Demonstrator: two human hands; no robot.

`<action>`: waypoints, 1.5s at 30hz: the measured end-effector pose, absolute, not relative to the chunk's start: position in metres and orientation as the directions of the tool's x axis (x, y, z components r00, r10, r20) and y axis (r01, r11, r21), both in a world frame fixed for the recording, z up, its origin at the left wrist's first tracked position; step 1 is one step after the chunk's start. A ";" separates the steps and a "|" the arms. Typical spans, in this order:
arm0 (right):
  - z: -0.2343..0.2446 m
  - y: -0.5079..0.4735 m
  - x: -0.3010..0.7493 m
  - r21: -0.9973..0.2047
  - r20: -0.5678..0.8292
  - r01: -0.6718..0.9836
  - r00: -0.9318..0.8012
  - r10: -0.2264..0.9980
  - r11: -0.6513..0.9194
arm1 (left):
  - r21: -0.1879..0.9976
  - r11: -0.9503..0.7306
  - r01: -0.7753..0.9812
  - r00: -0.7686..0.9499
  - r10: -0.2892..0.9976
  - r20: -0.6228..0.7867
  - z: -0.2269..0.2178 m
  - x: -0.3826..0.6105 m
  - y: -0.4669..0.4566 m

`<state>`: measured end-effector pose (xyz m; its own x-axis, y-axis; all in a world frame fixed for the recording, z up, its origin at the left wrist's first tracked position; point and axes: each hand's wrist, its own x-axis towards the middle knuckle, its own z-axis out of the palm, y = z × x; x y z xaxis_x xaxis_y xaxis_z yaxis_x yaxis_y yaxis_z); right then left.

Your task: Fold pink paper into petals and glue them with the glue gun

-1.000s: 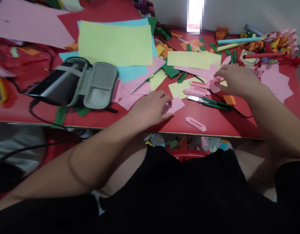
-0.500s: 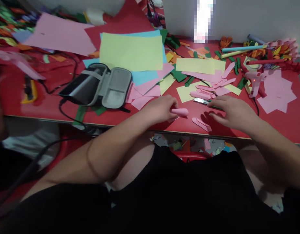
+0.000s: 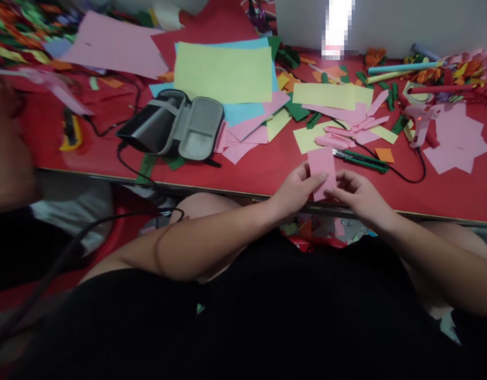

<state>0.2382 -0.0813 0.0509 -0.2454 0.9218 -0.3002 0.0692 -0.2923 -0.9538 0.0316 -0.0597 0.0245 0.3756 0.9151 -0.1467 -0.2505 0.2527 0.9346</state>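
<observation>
In front of me, a small pink paper rectangle (image 3: 321, 164) is held upright between both hands near the table's front edge. My left hand (image 3: 295, 189) pinches its left side, thumb lying across the front. At the lower right edge my right hand (image 3: 360, 194) grips it, with the thumb on the paper and the other fingers curled. Just beyond lies a green utility knife (image 3: 364, 160), its metal tip close behind the paper. Folded pink paper strips (image 3: 335, 141) are heaped behind the knife.
Pink glue guns lie at right (image 3: 421, 124) and left (image 3: 55, 87), with black cords. An open zip case (image 3: 199, 129), a yellow cutter (image 3: 72, 129), yellow sheets (image 3: 223, 71) and pink star-shaped paper (image 3: 457, 140) cover the red table (image 3: 247, 182). A person's arm (image 3: 9, 148) is at left.
My hands have come together on a flat pink paper. Earlier my left hand held a rolled-looking pink piece and my right was over the knife. The folded strip near the edge no longer shows.
</observation>
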 end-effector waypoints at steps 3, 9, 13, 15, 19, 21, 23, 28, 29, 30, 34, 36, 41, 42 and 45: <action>0.052 -0.080 0.240 -0.949 -0.316 0.067 -0.198 0.928 -0.309 | 0.914 0.332 -0.234 0.383 0.896 -0.227 0.020 0.035 -0.063; 0.062 -0.073 0.254 -0.955 -0.291 0.112 -0.162 0.943 -0.275 | 0.922 -0.105 0.372 0.526 0.843 -0.116 0.057 -0.024 -0.007; 0.072 -0.065 0.267 -0.968 -0.189 0.184 -0.106 0.976 -0.167 | 0.201 -0.214 0.956 0.260 0.936 -0.239 0.081 -0.082 0.005; 0.076 -0.063 0.272 -0.968 -0.170 0.203 -0.114 0.979 -0.144 | 0.044 -0.243 0.969 0.243 0.902 -0.358 0.079 -0.088 -0.010; 0.082 -0.063 0.274 -0.962 -0.173 0.234 -0.112 0.978 -0.143 | 0.022 -0.344 0.939 0.330 0.878 -0.348 0.070 -0.071 -0.040; 0.083 -0.064 0.274 -0.960 -0.163 0.247 -0.121 0.979 -0.130 | 0.081 -0.389 0.918 0.393 0.858 -0.332 0.072 -0.067 -0.042; 0.084 -0.066 0.273 -0.959 -0.153 0.257 -0.130 0.980 -0.116 | 0.133 -0.392 0.910 0.414 0.852 -0.322 0.078 -0.070 -0.037; 0.089 -0.069 0.272 -0.951 -0.149 0.289 -0.130 0.980 -0.106 | 0.063 -0.251 0.966 0.256 0.893 -0.369 0.093 -0.088 -0.028; 0.090 -0.070 0.272 -0.950 -0.148 0.295 -0.141 0.979 -0.101 | 0.082 -0.268 0.960 0.278 0.871 -0.405 0.094 -0.089 -0.028; 0.090 -0.070 0.272 -0.948 -0.149 0.302 -0.157 0.976 -0.097 | 0.125 -0.301 0.945 0.325 0.839 -0.437 0.094 -0.088 -0.029; 0.088 -0.070 0.271 -0.938 -0.170 0.333 -0.205 0.964 -0.095 | 0.395 -0.451 0.800 0.594 0.682 -0.426 0.083 -0.077 -0.033; 0.086 -0.069 0.271 -0.930 -0.184 0.354 -0.213 0.960 -0.100 | 0.477 -0.499 0.724 0.682 0.624 -0.382 0.074 -0.070 -0.031; 0.084 -0.065 0.273 -0.928 -0.198 0.350 -0.171 0.965 -0.129 | 0.428 -0.509 0.747 0.654 0.682 -0.328 0.059 -0.065 -0.014; 0.083 -0.064 0.272 -0.929 -0.206 0.343 -0.162 0.965 -0.141 | 0.412 -0.490 0.768 0.623 0.720 -0.306 0.058 -0.064 -0.010; 0.078 -0.061 0.269 -0.936 -0.240 0.298 -0.149 0.959 -0.188 | 0.548 -0.364 0.753 0.502 0.857 -0.121 0.053 -0.054 -0.002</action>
